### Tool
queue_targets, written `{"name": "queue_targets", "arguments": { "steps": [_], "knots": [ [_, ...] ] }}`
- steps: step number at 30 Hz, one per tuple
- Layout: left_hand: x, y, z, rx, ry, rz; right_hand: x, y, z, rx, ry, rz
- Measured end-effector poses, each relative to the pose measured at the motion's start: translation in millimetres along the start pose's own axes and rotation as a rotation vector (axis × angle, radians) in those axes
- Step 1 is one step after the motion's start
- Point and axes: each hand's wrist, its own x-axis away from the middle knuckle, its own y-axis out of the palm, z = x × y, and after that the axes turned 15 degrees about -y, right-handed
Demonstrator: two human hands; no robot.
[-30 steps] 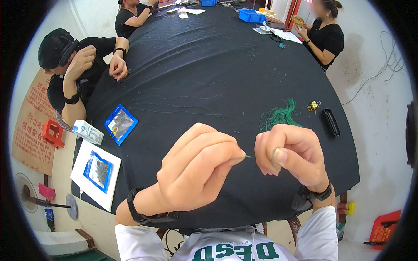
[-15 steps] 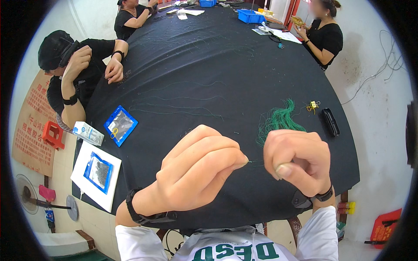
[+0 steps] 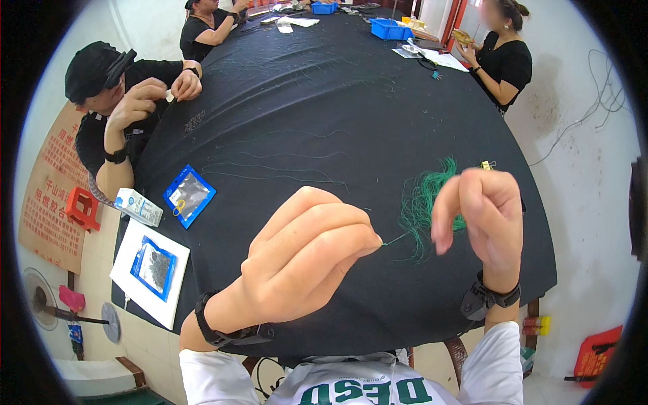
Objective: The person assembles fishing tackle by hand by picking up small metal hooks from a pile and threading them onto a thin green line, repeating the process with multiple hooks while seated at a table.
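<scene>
My left hand (image 3: pixel 310 253) is closed over the middle of the black-covered table, thumb and forefinger pinched on a thin green thread (image 3: pixel 395 240). From that pinch the thread slants up to the right, toward a loose bundle of green threads (image 3: pixel 425 202). My right hand (image 3: pixel 482 209) hovers at the right side of this bundle and covers part of it. Its fingers are bent and curled downward; whatever lies between them, if anything, is hidden. The two hands are apart. Behind the right hand, a yellow binder clip (image 3: pixel 487 165) shows in part.
Left lie a blue-edged pouch (image 3: pixel 189 196) with yellow scissors, a carton (image 3: pixel 138 206), and a white board (image 3: pixel 172 297) bearing a pouch of dark bits (image 3: pixel 154 266). Loose threads (image 3: pixel 277 156) cross the black cloth (image 3: pixel 304 94). Co-workers sit left and far; another person stands right. Blue bins (image 3: pixel 390 29) are far.
My right hand has risen and turned, its fingers now pointing down, farther from my left hand. The left pinch stays nearly in place. At left, the co-worker's hands have come together.
</scene>
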Motion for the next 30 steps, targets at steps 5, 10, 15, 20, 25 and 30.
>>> {"name": "queue_targets", "arguments": {
  "steps": [5, 10, 15, 20, 25, 30],
  "knots": [
    [1.0, -1.6, 0.6, -0.021, 0.013, 0.013, -3.8, 1.8, 0.9, 0.409, -0.109, 0.152],
    [-0.3, -0.7, 0.3, -0.047, 0.022, 0.04, -6.9, -2.9, -0.6, 0.574, -0.412, 0.274],
    [2.5, 2.8, 4.4, -0.053, 0.023, 0.035, -0.7, 25.6, -11.0, 0.801, -0.343, -0.139],
    [1.2, 6.2, 2.3, -0.078, 0.132, 0.072, 3.8, 33.7, 6.2, 0.611, -0.247, -0.217],
    [3.7, 5.5, 3.5, -0.023, 0.011, -0.002, 2.7, 31.4, 6.6, 0.616, -0.31, -0.228],
    [0.7, -0.7, 3.8, 0.144, -0.137, -0.107, 1.5, 31.1, 7.4, 0.728, -0.393, -0.285]
  ]
}}
